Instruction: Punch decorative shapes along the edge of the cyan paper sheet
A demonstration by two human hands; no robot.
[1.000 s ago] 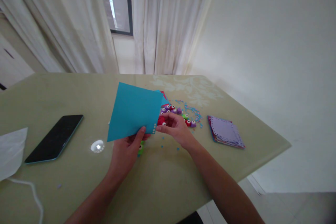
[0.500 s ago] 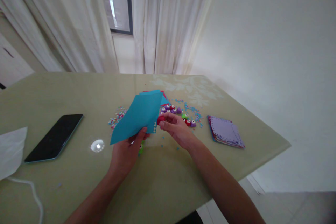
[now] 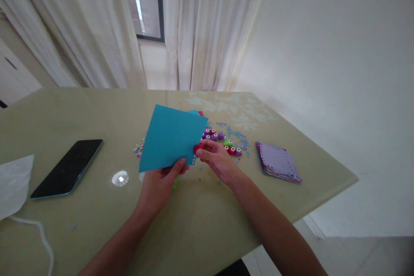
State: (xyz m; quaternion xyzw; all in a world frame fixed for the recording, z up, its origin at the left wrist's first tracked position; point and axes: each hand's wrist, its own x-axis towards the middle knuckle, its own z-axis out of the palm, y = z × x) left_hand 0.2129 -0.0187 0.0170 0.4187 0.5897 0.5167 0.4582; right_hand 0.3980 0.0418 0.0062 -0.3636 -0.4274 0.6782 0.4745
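My left hand (image 3: 164, 181) pinches a blue sheet of paper (image 3: 173, 138) at its lower edge, thumb in front. A short row of small punched holes runs up the sheet's lower right edge. At that edge, my right hand (image 3: 215, 159) grips a small red craft hole punch (image 3: 197, 148) between thumb and fingers. The punch sits against the paper; its jaws are hidden. Beyond my right hand lie several purple and red hole punches (image 3: 214, 136) with eye-like tops, and a green hole punch (image 3: 228, 142). Part of another green object (image 3: 175, 183) shows beneath my left hand.
A stack of hole-edged paper squares (image 3: 278, 161), lilac on top, lies at the right. Blue paper bits (image 3: 241, 136) and mixed confetti (image 3: 138, 148) are scattered about. A black tablet or phone (image 3: 67, 168), white sheet (image 3: 16, 185) and white cable (image 3: 42, 233) lie left.
The blue sheet has swung flatter toward the camera, its top left corner rising and its right side covering more of the papers behind. My right hand keeps the red hole punch at the edge.
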